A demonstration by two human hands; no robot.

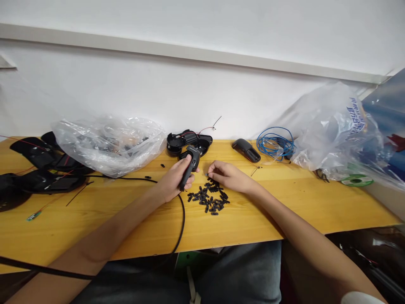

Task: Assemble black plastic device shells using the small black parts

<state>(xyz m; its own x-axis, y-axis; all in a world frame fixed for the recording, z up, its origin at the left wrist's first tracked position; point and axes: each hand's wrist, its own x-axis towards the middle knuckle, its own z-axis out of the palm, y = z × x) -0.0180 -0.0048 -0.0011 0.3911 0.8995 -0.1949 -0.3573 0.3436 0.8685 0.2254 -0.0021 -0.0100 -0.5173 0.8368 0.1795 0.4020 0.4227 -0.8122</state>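
Near the black-parts pile (202, 196), left hand (172, 180) steadies a gripped handle-shaped housing (193, 162); right hand (230, 177) pinches apparently 1 small part (207, 174).

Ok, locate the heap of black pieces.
The heap of black pieces lies just right of centre in the head view, on the near side of the right hand, to the right of the black cable.
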